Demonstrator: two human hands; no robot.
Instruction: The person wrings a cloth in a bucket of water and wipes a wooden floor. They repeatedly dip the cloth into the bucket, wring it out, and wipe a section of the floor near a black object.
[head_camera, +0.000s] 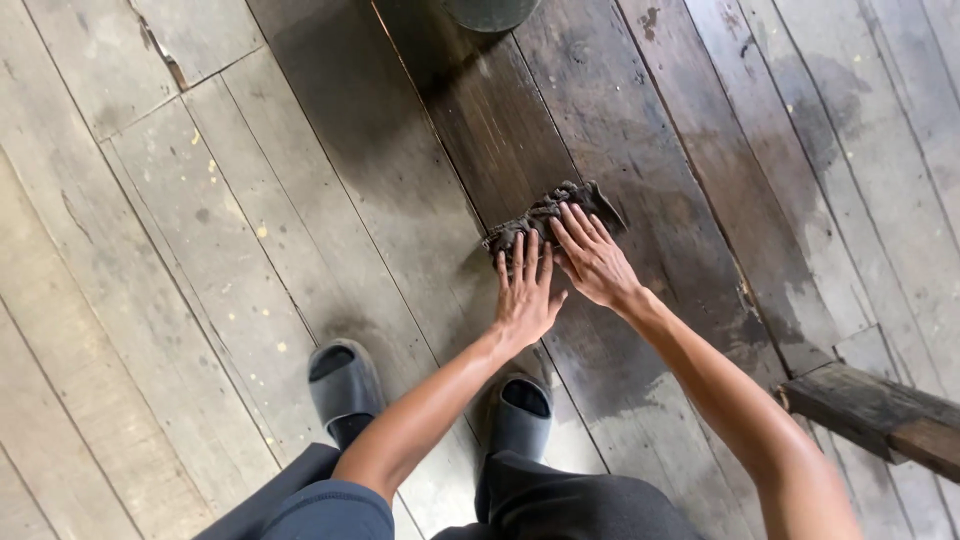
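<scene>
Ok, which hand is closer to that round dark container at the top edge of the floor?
The right hand, pressing on the cloth's far end, nearer the container. The left hand lies lower, fingertips on the cloth's near end.

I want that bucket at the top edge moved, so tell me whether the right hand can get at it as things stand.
Probably yes, with a stretch. The right hand lies flat on the rag, and only bare wet floorboards separate it from the bucket. Nothing blocks the way.
</scene>
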